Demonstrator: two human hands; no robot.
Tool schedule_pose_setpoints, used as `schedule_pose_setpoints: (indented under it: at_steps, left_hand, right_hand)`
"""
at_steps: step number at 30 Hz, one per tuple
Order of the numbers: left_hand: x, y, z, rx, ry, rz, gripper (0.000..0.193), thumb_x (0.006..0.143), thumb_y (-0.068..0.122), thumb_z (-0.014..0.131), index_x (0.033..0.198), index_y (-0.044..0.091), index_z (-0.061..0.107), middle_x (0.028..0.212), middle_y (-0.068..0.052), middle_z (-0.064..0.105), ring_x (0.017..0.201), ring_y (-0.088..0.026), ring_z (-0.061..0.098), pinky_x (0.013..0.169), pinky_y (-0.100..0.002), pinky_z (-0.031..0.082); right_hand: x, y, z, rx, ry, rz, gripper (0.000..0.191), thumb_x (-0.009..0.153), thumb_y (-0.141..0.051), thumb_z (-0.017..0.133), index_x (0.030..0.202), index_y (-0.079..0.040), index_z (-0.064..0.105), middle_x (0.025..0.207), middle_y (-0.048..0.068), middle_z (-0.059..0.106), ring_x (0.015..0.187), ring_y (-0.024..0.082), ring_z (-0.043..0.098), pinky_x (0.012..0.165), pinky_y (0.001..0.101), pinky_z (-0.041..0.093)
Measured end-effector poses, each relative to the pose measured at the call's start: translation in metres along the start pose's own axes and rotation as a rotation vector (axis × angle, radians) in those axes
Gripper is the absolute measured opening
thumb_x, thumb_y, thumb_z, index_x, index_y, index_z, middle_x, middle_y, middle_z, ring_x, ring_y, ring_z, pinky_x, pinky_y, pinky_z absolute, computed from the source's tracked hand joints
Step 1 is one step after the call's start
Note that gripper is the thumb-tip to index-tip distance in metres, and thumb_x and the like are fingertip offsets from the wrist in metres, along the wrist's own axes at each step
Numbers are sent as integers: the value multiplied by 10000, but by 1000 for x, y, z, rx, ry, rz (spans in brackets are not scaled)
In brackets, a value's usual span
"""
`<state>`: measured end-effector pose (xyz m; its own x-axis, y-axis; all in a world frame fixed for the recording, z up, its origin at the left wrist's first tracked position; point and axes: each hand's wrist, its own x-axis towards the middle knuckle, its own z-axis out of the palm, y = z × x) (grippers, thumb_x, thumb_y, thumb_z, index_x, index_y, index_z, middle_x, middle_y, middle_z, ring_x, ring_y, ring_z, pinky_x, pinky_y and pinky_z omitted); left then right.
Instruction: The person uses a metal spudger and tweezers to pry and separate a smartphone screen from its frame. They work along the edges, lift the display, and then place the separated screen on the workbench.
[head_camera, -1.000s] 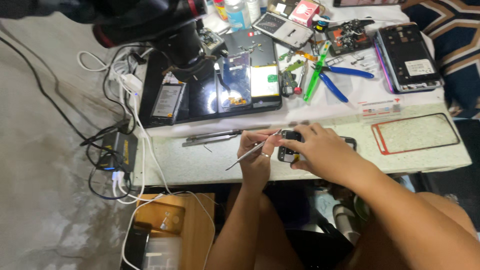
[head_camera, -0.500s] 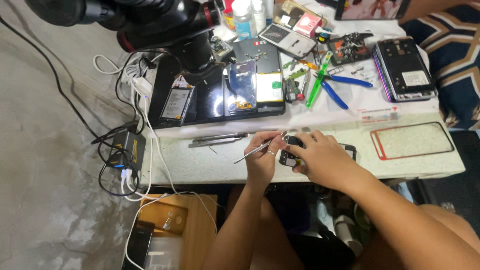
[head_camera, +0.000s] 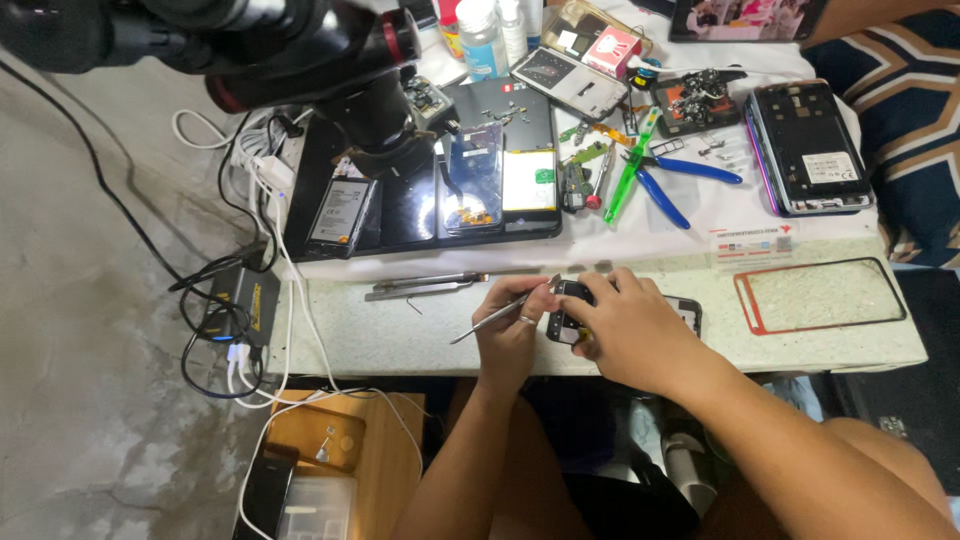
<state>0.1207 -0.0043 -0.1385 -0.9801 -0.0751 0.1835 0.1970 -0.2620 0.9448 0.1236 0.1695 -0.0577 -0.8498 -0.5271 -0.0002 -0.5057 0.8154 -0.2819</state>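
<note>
Your view has come in closer than a second ago, yet your hands sit just as they did, so the work looks unchanged. Your left hand (head_camera: 510, 335) pinches thin metal tweezers (head_camera: 497, 314), tip at the small dark phone part (head_camera: 566, 318). Your right hand (head_camera: 630, 335) curls over that part, pressing it to the counter (head_camera: 400, 335). Beyond the part lies a black mat (head_camera: 420, 215) with a white-labelled battery (head_camera: 340, 210); right of it, a small white card with red marks (head_camera: 748, 243) and a red-edged frame (head_camera: 815, 295).
</note>
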Motion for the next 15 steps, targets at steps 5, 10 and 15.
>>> schedule_pose_setpoints:
  at_steps: [5, 10, 15]
  left_hand:
    - [1, -9, 0, 19, 13, 4, 134, 1004, 74, 704, 1100, -18, 696, 957, -53, 723, 877, -93, 676, 793, -227, 543]
    - [3, -9, 0, 23, 22, -28, 137, 985, 81, 711, 1088, -9, 699, 958, -51, 720, 863, -99, 684, 788, -241, 568]
    - [3, -3, 3, 95, 2, -4, 159, 978, 66, 716, 1118, -8, 705, 984, -60, 719, 874, -119, 695, 798, -248, 572]
  right_hand:
    - [-1, 6, 4, 11, 21, -23, 688, 719, -252, 800, 1381, -281, 615, 1395, 145, 548, 1162, 386, 523, 912, 520, 457]
    - [-5, 8, 2, 74, 31, -25, 682, 722, -256, 801, 1381, -292, 630, 1365, 130, 572, 1198, 364, 519, 933, 507, 433]
    - [-14, 8, -1, 51, -3, -16, 650, 730, -239, 790, 1364, -271, 648, 1382, 137, 571, 1189, 351, 522, 955, 492, 428]
